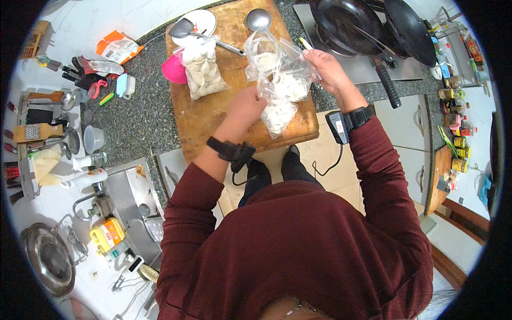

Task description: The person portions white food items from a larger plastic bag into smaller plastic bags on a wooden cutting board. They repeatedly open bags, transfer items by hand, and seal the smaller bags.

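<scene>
The clear, crinkled plastic bagging with white contents [279, 116] lies toward the near right corner of the thick brown wooden board [198, 121]. The right hand [332, 72] pinches its upper right edge; the left hand [247, 109], fingers curled, meets its left side, grip unclear. A pale, filled plastic bag [204, 74] sits by the board's left edge.

Above the board [192, 118] on the desk [152, 101], the left hand [244, 109] and right hand [328, 69] grip a clear bag [292, 85] with white contents, near the board's right edge. A fuller bag [204, 74] stands by the left edge, against a pink bowl [172, 69]. At the far left corner, a spatula [182, 28] rests across a plate [205, 20]; a ladle [258, 20] lies near the far edge. Beyond the right edge is a wok [349, 21].
</scene>
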`<state>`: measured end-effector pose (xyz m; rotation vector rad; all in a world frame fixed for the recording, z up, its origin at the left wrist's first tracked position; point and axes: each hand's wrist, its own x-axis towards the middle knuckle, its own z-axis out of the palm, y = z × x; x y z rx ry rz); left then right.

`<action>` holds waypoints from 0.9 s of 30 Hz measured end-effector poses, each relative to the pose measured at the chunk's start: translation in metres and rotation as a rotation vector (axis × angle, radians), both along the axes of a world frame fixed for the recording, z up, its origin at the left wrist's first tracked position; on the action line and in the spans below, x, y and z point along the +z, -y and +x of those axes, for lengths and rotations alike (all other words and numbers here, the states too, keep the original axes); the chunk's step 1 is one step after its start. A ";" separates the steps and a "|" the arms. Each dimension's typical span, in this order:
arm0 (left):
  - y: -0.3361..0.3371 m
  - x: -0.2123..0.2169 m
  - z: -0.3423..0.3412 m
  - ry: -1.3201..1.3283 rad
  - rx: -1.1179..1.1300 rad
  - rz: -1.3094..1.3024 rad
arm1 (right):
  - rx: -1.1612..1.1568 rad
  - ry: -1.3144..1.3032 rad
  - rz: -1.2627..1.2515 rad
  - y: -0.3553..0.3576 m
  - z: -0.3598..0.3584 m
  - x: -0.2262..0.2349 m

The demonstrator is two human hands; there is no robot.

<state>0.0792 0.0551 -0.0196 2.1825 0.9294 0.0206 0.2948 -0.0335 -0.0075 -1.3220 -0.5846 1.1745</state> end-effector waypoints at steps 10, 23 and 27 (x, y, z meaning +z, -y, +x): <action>-0.015 0.027 -0.043 0.534 0.289 -0.697 | 0.232 -0.030 0.076 0.007 0.017 0.008; -0.004 0.019 -0.051 0.624 0.424 -0.733 | -0.053 0.959 0.208 0.009 -0.014 0.024; 0.001 0.017 -0.038 0.698 0.435 -0.788 | 0.316 1.009 0.274 0.003 -0.060 0.042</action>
